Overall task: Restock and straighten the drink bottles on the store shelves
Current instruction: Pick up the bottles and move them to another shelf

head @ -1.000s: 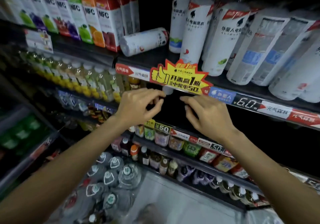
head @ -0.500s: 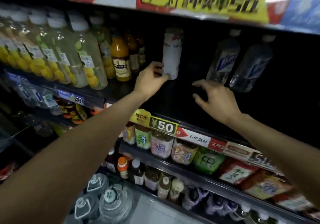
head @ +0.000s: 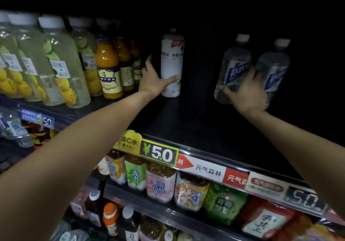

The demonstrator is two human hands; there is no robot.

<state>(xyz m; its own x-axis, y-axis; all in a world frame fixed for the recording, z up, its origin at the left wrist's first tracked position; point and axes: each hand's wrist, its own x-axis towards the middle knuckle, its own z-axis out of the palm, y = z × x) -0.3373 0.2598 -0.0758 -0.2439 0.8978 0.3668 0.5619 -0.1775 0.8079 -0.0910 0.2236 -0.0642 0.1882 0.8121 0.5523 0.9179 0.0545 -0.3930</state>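
Both hands had reached deeper since half a second before. Past the near price strip (head: 158, 154), the left hand (head: 152, 80) half-circled the white bottle (head: 171, 67), grip loose; the right hand (head: 246, 91) clasped the clear bottle (head: 232, 69) far back on the shelf (head: 196, 121). Straightening seemed underway; pulling both forward likely came next.

On the dark shelf (head: 186, 121): one white-labelled bottle (head: 171, 67), two clear bottles with blue-and-white labels (head: 232, 67), at least three orange juice bottles (head: 108, 69), and four large lemon-slice drink bottles (head: 61, 67). Two hands (head: 152, 79) reach in.
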